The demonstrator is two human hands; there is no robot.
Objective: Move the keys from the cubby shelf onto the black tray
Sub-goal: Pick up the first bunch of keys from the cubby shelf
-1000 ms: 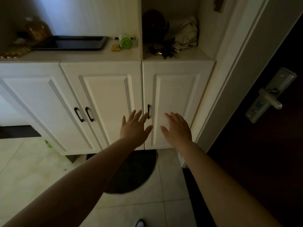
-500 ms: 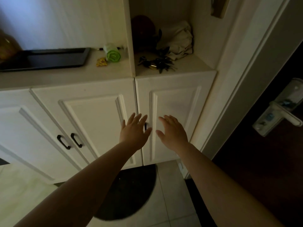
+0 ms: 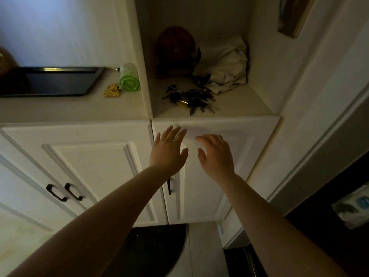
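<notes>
A dark bunch of keys [image 3: 191, 99] with a brass padlock lies near the front of the cubby shelf [image 3: 239, 104]. The black tray [image 3: 50, 81] rests on the counter to the left, beyond the cubby's dividing wall. My left hand [image 3: 169, 150] and my right hand [image 3: 216, 154] are both stretched out in front of the cabinet door, just below the shelf edge. Fingers of both are spread and hold nothing. The keys lie a short way above and beyond my fingertips.
Behind the keys sit a dark round object [image 3: 175, 48] and a crumpled cream cloth [image 3: 225, 64]. A green roll [image 3: 129, 77] and a small yellow packet [image 3: 112, 90] lie between tray and divider [image 3: 142, 76]. Cabinet doors with black handles [image 3: 64, 192] are below. A dark door stands at right.
The view has closed in on the cubby and tilted up. Both hands have risen from mid-door height to just under the shelf edge, still empty and spread.
</notes>
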